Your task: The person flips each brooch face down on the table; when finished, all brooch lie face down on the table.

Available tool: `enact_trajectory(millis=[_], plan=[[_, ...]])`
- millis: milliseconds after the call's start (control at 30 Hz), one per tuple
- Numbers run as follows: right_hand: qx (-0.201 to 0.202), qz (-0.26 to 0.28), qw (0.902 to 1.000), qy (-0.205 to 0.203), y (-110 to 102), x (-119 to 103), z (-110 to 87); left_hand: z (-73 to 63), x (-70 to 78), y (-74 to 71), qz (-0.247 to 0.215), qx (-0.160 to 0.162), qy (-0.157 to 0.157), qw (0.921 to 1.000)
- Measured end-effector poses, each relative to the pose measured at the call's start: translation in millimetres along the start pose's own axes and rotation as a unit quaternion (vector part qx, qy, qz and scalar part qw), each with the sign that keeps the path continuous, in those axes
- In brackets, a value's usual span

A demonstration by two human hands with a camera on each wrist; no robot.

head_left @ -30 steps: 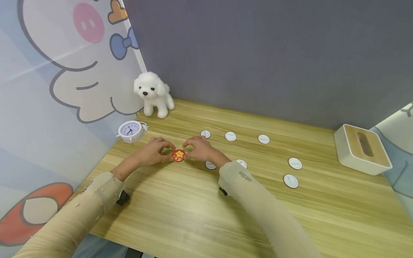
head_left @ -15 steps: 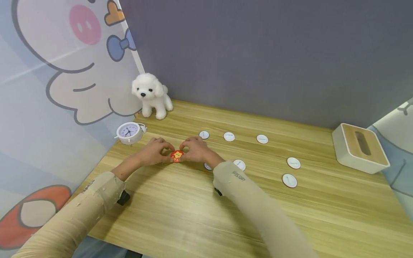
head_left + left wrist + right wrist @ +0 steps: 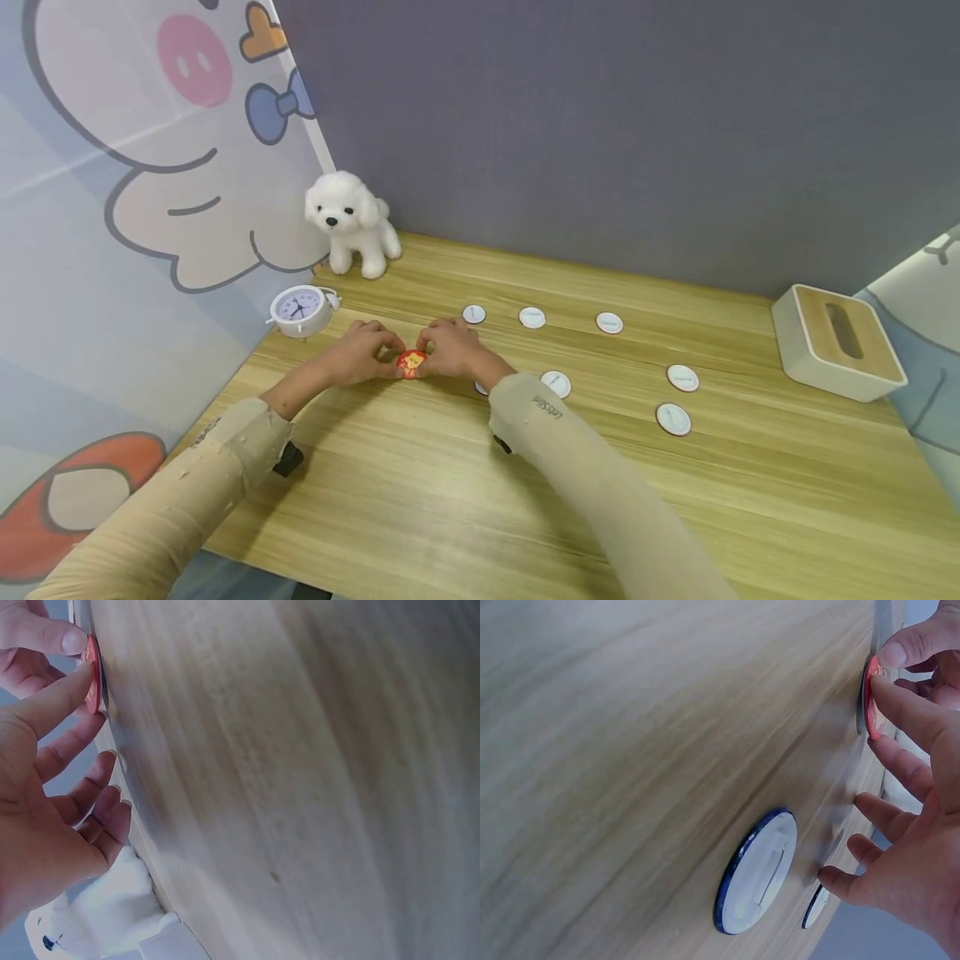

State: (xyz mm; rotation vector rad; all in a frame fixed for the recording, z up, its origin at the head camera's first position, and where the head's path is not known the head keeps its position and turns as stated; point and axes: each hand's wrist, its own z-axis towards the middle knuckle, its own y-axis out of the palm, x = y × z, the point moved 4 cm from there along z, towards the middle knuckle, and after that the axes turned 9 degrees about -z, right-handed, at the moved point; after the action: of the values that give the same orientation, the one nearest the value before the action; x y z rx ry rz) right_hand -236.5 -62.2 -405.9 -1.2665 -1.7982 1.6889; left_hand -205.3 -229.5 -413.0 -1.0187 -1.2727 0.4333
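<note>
A round red pin badge point(image 3: 411, 363) with a yellow star on its face is at the left middle of the wooden table. My left hand point(image 3: 360, 354) holds its left edge with thumb and forefinger, the other fingers bent loosely. From the opposite side, my right hand point(image 3: 453, 348) pinches the right edge. In the left wrist view the red badge point(image 3: 94, 679) is close over the wood, with a thumb on its face. One face-down badge point(image 3: 482, 387) is partly hidden behind my right wrist; its white back and blue rim point(image 3: 756, 874) show in the right wrist view.
Several more badges lie white back up, among them one behind my right hand point(image 3: 474, 314) and one at the right point(image 3: 673, 419). A white alarm clock point(image 3: 300, 310) and a plush dog point(image 3: 348, 221) stand at the left, a tissue box point(image 3: 838, 342) at the far right.
Both hands have closed in on the red badge from either side and now grip its edges. The right forearm has shifted slightly left, covering more of the badge behind it.
</note>
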Motion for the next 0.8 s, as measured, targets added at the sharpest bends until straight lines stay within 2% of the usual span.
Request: enact_trajectory(millis=[200, 533, 800], plan=[[0.0, 0.018, 0.9998, 0.003, 1.1, -0.6, 2.4, 0.7, 1.3, -0.7, 0.002, 0.002, 0.004, 1.0], [0.01, 0.037, 0.9992, -0.004, -4.2, -0.1, 1.7, 2.3, 7.2, -4.1, 0.008, 0.009, 0.031, 0.9994], [0.022, 0.052, 0.9982, -0.018, -7.5, 1.1, 1.4, 1.0, 8.5, -7.0, -0.024, 0.013, 0.01, 0.9996]])
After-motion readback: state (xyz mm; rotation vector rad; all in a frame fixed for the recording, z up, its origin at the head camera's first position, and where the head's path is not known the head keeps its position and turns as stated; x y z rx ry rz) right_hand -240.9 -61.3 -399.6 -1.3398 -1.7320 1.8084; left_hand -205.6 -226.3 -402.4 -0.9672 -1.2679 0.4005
